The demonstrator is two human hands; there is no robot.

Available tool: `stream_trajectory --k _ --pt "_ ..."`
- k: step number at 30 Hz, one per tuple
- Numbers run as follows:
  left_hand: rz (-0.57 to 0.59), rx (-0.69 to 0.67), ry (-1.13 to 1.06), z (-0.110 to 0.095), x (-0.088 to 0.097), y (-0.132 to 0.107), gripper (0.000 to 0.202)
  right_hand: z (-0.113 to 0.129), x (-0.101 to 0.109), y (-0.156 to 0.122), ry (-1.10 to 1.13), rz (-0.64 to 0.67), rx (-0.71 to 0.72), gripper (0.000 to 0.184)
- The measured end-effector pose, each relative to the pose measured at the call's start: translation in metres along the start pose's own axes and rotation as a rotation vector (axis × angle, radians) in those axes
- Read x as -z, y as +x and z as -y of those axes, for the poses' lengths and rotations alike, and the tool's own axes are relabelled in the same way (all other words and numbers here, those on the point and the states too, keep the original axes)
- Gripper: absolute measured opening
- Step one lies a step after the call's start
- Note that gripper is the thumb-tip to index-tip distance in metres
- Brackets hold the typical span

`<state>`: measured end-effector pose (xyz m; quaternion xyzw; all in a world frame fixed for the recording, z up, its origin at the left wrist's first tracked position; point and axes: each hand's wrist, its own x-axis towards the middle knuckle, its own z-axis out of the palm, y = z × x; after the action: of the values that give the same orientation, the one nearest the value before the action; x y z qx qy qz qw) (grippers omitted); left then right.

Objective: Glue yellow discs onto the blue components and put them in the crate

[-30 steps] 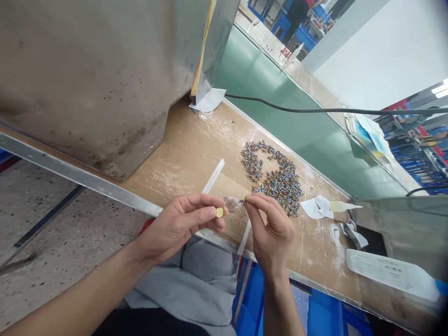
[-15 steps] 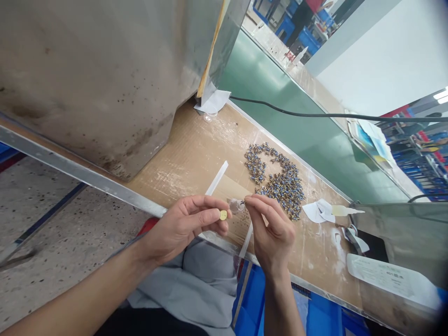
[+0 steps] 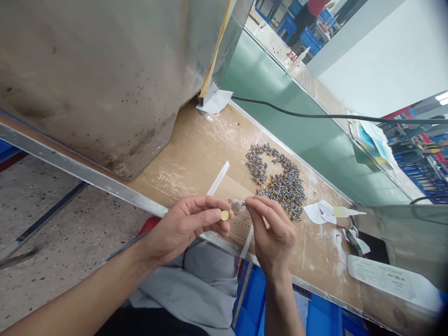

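Moved: left hand point(image 3: 196, 217), slightly nearer right hand point(image 3: 275, 228) | Left: pinching yellow disc point(image 3: 225, 215) | Right: pinching dark bit point(image 3: 243, 204), possibly metal | Clear piece point(image 3: 237, 205): between both hands' fingertips, above bench point(image 3: 196, 149) | Pile point(image 3: 285, 186): beyond, on bench

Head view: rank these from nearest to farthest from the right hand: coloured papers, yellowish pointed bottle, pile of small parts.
1. Pile of small parts: just beyond the right hand.
2. Yellowish pointed bottle: farther right.
3. Coloured papers: upper right, farther back.
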<state>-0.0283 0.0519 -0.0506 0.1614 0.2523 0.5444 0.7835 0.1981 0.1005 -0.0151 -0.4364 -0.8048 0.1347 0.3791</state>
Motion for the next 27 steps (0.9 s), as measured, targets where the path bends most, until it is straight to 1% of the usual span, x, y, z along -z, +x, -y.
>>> stream_trajectory --k 6,10,15,22,27 --pt "0.0 0.0 -0.003 0.0 -0.0006 0.0001 0.02 0.0012 0.0011 -0.0002 -0.017 -0.006 0.009 0.027" --pt "-0.001 -0.003 -0.007 -0.0003 -0.0006 0.0004 0.019 0.0024 0.0015 0.0003 -0.045 -0.063 -0.007 0.022" --pt "0.003 -0.004 -0.003 -0.0007 -0.0014 0.0 0.019 0.0014 0.0003 -0.0014 -0.116 -0.128 -0.077 0.014" --pt "0.003 -0.002 0.009 0.0002 -0.0003 0.0002 0.019 0.0014 -0.003 0.0003 -0.106 -0.133 -0.082 0.016" --pt "-0.003 -0.004 0.006 0.0001 0.0001 0.0002 0.019 0.0016 -0.0058 0.0032 -0.054 -0.074 -0.09 0.02"
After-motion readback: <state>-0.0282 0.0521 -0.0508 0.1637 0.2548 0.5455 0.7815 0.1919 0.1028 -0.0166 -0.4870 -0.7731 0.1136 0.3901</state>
